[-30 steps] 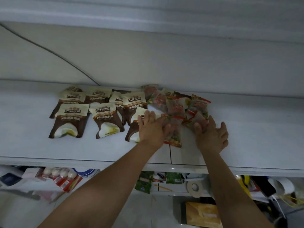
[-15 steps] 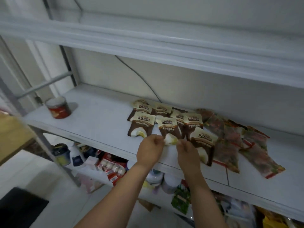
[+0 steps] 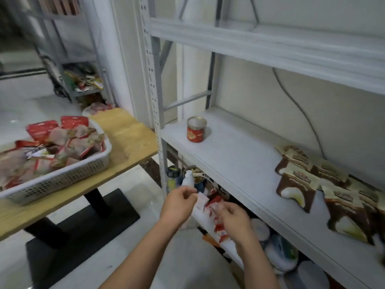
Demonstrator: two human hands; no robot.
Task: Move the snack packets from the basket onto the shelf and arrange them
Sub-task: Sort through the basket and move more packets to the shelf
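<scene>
Down at 6 o'clock, before the shelf (image 3: 229, 159) edge, the left hand (image 3: 179, 206) and right hand (image 3: 234, 219) hang side by side, fingers loosely curled, gripping nothing I can make out (blurred lower-shelf clutter (image 3: 220, 233) lies behind them). Red snack packets (image 3: 73, 140) fill the basket (image 3: 62, 180) at 9 o'clock on the wooden table (image 3: 129, 134). Brown packets (image 3: 298, 184) lie flat on the shelf at 4 o'clock, and a red can (image 3: 195, 129) stands at 12 o'clock from the hands.
</scene>
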